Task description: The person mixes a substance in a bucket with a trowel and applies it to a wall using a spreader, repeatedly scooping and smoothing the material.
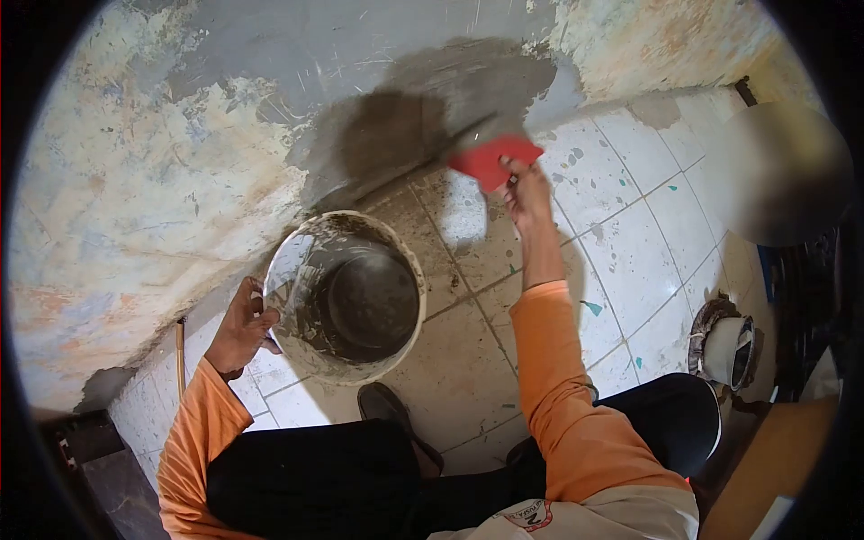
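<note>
My right hand (525, 191) grips a red plastic trowel (490, 158) and presses its edge against a wet grey patch of plaster (423, 117) low on the wall, just above the floor. My left hand (245, 326) holds the rim of a dirty white bucket (297, 360) that stands on the tiled floor, with dark grey mix at its bottom. Both arms wear orange sleeves. My dark trousers and a black shoe (385, 405) show below the bucket.
The wall (117, 207) is rough, with peeling cream paint and bare grey cement. The white floor tiles (630, 225) are spattered. An open floor drain pipe (727, 346) sits at the right. A thin wooden stick (180, 355) leans by the wall at left.
</note>
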`<state>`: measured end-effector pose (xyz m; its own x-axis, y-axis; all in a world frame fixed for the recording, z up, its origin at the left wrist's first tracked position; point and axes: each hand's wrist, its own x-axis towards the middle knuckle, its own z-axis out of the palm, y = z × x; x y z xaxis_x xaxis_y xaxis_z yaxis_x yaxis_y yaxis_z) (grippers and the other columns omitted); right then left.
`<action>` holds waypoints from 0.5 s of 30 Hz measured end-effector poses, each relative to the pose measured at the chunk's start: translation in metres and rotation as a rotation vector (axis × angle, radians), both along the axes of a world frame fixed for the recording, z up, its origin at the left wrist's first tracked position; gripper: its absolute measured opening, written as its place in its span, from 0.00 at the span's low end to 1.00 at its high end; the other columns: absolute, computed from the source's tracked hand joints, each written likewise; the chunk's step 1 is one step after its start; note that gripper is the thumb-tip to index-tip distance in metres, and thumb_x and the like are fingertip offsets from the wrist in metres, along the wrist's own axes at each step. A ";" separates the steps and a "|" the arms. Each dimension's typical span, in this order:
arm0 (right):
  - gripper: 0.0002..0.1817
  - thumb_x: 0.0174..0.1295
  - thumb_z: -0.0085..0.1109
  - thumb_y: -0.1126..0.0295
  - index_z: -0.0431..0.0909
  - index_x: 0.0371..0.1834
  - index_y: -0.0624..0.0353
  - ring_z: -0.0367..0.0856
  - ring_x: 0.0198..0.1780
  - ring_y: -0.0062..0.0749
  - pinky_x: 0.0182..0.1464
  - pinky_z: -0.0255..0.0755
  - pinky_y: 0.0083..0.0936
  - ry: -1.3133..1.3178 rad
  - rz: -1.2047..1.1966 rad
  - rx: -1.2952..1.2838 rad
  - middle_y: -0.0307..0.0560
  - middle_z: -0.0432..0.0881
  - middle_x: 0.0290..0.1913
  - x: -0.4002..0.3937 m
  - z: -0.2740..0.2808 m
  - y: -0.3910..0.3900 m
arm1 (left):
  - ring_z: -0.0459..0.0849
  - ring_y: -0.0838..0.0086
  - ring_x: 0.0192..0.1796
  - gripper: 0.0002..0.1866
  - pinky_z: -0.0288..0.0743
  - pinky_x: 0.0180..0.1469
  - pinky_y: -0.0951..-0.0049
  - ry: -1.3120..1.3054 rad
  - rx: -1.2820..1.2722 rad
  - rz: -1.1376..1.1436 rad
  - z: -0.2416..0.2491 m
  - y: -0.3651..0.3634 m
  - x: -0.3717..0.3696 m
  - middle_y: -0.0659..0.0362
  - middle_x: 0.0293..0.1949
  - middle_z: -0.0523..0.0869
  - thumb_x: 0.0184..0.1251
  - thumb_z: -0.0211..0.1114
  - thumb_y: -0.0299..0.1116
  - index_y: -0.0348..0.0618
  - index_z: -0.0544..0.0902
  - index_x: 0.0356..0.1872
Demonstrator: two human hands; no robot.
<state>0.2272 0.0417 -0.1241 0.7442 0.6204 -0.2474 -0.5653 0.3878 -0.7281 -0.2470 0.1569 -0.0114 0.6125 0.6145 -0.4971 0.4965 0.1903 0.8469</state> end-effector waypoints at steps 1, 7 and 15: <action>0.17 0.67 0.58 0.84 0.75 0.56 0.59 0.89 0.44 0.35 0.40 0.91 0.36 0.071 -0.010 -0.015 0.46 0.86 0.48 -0.005 -0.035 0.007 | 0.87 0.71 0.42 0.20 0.89 0.30 0.74 0.038 0.015 0.016 0.003 -0.001 -0.004 0.48 0.50 0.83 0.77 0.61 0.28 0.41 0.64 0.63; 0.14 0.66 0.58 0.83 0.76 0.52 0.55 0.86 0.37 0.30 0.27 0.80 0.29 0.138 -0.058 -0.039 0.43 0.85 0.41 -0.043 -0.129 0.055 | 0.87 0.71 0.36 0.19 0.87 0.29 0.75 0.101 0.052 0.066 0.015 -0.005 -0.022 0.47 0.45 0.85 0.77 0.60 0.31 0.38 0.64 0.61; 0.14 0.66 0.57 0.83 0.73 0.52 0.59 0.86 0.44 0.39 0.46 0.89 0.46 0.033 -0.230 -0.022 0.47 0.83 0.46 -0.043 -0.118 0.110 | 0.87 0.71 0.38 0.18 0.86 0.29 0.73 0.101 0.022 0.089 0.015 -0.005 -0.020 0.49 0.46 0.85 0.79 0.60 0.31 0.39 0.64 0.62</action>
